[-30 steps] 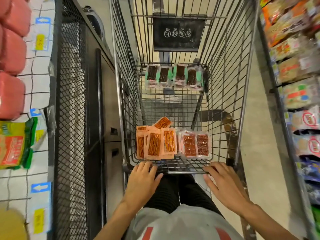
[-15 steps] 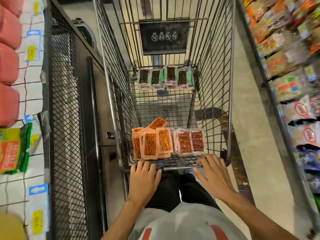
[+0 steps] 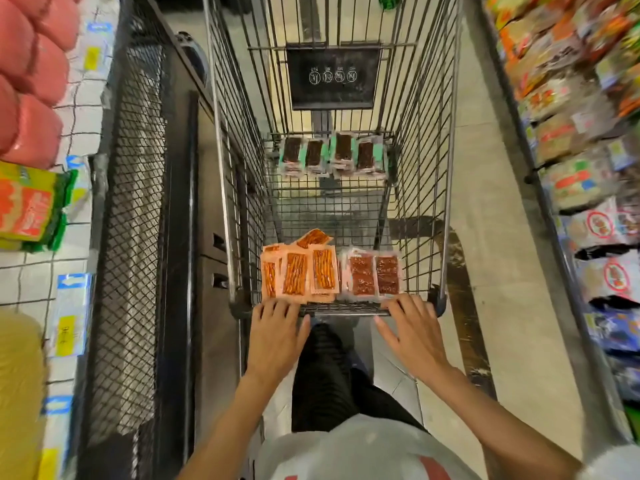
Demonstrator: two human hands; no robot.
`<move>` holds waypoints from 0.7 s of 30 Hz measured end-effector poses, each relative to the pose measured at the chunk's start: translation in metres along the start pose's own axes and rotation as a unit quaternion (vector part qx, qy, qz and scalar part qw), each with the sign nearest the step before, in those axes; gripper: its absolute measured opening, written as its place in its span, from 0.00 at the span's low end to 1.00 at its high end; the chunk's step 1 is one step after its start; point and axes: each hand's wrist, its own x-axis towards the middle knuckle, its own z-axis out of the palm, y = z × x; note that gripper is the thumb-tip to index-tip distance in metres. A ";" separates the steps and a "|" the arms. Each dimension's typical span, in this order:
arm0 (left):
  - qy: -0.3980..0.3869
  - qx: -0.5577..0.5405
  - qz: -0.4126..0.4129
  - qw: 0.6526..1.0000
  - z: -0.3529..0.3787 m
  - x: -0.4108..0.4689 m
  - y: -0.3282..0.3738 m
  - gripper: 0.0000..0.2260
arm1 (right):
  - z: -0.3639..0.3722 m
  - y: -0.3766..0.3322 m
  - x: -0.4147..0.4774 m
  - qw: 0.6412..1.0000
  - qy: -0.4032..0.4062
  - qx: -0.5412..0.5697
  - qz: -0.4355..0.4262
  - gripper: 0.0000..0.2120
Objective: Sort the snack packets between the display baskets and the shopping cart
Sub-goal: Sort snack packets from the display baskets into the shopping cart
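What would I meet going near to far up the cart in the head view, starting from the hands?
First the left hand and right hand resting on the near rim of the cart → orange packets beside red packets → green-edged dark packets in a row → black sign panel on the far wall.

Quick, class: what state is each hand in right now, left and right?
Left hand: open, fingers resting on the shopping cart's near rim, holding nothing.
Right hand: open, fingers resting on the same rim, holding nothing.
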 end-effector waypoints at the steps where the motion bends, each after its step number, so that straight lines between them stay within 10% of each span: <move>1: 0.007 -0.004 -0.007 1.000 0.000 -0.006 0.001 0.15 | 0.001 0.000 -0.005 1.000 -0.002 0.005 -0.007 0.20; 21: -0.041 -0.006 -0.063 0.997 0.015 -0.144 0.040 0.12 | 0.030 -0.005 -0.142 1.000 0.002 -0.007 -0.021 0.13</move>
